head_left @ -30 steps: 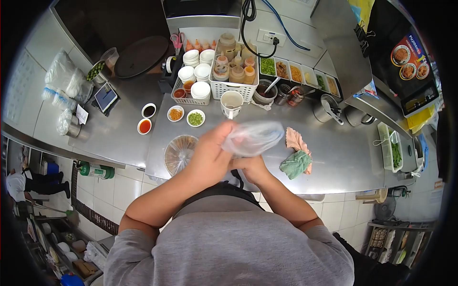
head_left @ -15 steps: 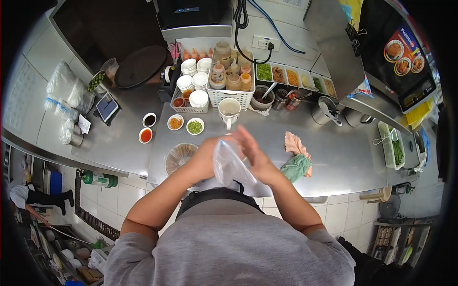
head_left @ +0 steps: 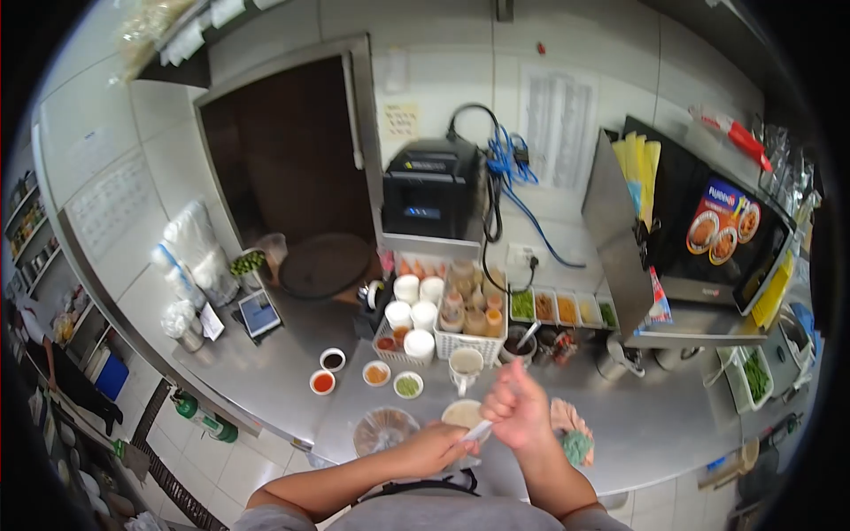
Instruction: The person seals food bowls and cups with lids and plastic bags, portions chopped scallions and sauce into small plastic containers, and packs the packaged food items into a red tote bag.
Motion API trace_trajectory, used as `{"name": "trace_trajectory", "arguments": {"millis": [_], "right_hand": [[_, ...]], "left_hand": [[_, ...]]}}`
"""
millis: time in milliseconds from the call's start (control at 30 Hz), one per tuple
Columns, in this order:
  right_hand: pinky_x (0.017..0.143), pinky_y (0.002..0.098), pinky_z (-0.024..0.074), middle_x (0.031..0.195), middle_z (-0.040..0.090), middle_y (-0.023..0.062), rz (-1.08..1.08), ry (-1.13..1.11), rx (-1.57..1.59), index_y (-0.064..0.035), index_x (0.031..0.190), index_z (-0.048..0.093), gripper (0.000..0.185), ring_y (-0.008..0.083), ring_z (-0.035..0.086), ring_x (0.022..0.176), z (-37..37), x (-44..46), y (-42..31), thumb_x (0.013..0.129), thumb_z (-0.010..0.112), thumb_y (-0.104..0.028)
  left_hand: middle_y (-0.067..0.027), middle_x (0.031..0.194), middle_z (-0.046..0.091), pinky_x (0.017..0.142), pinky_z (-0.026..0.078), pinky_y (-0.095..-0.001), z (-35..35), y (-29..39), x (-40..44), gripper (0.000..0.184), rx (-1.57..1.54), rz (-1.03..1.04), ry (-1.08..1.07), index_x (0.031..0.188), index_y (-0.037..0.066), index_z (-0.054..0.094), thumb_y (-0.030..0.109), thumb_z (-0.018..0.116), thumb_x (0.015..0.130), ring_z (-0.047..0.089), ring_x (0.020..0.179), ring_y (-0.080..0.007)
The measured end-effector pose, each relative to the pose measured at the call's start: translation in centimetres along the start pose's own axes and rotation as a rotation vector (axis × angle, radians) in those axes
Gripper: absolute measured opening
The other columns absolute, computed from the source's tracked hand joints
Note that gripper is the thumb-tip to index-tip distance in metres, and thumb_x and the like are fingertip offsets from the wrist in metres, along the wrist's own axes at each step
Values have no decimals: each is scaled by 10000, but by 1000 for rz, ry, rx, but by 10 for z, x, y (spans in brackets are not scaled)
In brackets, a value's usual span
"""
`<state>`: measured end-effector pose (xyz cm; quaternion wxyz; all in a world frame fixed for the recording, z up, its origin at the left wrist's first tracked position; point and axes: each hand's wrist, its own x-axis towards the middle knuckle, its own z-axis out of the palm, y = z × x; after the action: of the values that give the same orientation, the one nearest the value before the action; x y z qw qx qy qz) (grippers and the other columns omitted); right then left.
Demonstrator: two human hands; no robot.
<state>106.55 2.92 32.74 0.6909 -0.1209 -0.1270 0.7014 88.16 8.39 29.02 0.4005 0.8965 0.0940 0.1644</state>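
Note:
My left hand [head_left: 443, 448] is closed on a clear plastic bag [head_left: 476, 432], which shows as a pale strip between my hands. Beside it, my right hand [head_left: 517, 409] is raised with its fingers curled in; whatever they hold is hidden. Partly behind the hands sits a round bowl [head_left: 462, 412] with pale contents. A white mug [head_left: 465, 363] stands just beyond it. To the left is a bowl covered in clear plastic [head_left: 386, 431].
Small dishes of chopped green onion [head_left: 408, 385], orange bits [head_left: 376, 373], red sauce [head_left: 322, 381] and dark sauce [head_left: 333, 359] sit left. Behind stands a white basket of squeeze bottles [head_left: 472, 343]. A green cloth [head_left: 576, 448] lies right. A person [head_left: 66, 372] stands far left.
The view has tilted up, showing more wall and the printer. My right hand's fingers have gone from stretched out to curled. The bag, earlier spread out between my hands, is now mostly hidden.

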Motion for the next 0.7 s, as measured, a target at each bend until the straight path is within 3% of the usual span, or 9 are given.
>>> {"name": "trace_trajectory", "arguments": {"millis": [67, 167, 200, 267, 300, 467, 600, 667, 700], "right_hand": [[461, 262, 202, 530, 249, -55, -36, -90, 8, -104, 834, 554, 254, 77, 202, 453, 11, 4, -8, 948, 568, -330], [521, 315, 367, 606, 459, 11, -364, -178, -797, -110, 926, 594, 197, 152, 385, 472, 27, -4, -4, 905, 632, -302], [521, 315, 367, 606, 459, 11, -365, -193, -807, -110, 926, 594, 197, 152, 385, 472, 42, -10, -3, 905, 632, -302], [659, 379, 464, 726, 514, 22, -907, -433, -2102, -88, 1039, 601, 219, 169, 534, 676, 77, -17, -1, 910, 625, -263], [659, 379, 464, 726, 514, 22, -908, -442, -2107, -88, 1039, 601, 219, 169, 534, 676, 72, -16, -1, 910, 625, -263], [719, 349, 473, 839, 583, 95, 325, -574, -1825, -81, 1011, 584, 237, 199, 590, 806, -13, 4, 1, 967, 540, -310], [757, 385, 487, 896, 619, 89, 560, -394, -1533, -89, 988, 578, 245, 198, 615, 815, -6, -7, -3, 989, 493, -318], [739, 367, 497, 911, 635, 74, 303, -328, -805, -85, 964, 576, 213, 171, 616, 793, 2, -19, 20, 988, 501, -283], [739, 367, 497, 911, 635, 74, 303, -327, -810, -85, 964, 576, 213, 171, 616, 793, -2, -16, 22, 988, 501, -283]], "left_hand": [[-93, 737, 609, 779, 437, -413, -13, 2, -7, 318, -50, -57, 5, 899, 78, 595, 303, 394, 1001, 603, 725, -290], [-83, 741, 619, 838, 407, -427, -38, 7, -19, 390, 155, -117, -81, 872, 90, 602, 339, 343, 1022, 606, 746, -296], [-83, 741, 619, 838, 407, -427, -45, 5, -24, 390, 162, -110, -67, 872, 90, 602, 339, 343, 1022, 606, 746, -296], [-89, 755, 621, 869, 381, -437, -56, 1, -26, 448, 215, -373, -231, 852, 97, 613, 383, 316, 1029, 600, 765, -298], [-89, 755, 621, 869, 381, -437, -57, 3, -25, 448, 214, -370, -223, 852, 97, 613, 383, 316, 1029, 600, 765, -298], [-142, 799, 617, 776, 452, -470, -63, 3, -42, 449, 130, -242, -138, 821, 29, 601, 392, 409, 1002, 594, 759, -346], [-98, 867, 592, 750, 468, -412, -83, 12, -30, 230, 585, 228, 180, 863, 45, 648, 245, 564, 939, 568, 790, -305], [-73, 893, 584, 745, 469, -385, -103, 25, -9, 141, 787, 374, 309, 901, 58, 681, 182, 614, 914, 562, 782, -281], [-61, 893, 604, 744, 479, -360, -108, 32, 1, 122, 663, 357, 395, 905, 54, 693, 156, 626, 903, 580, 794, -246]]}}
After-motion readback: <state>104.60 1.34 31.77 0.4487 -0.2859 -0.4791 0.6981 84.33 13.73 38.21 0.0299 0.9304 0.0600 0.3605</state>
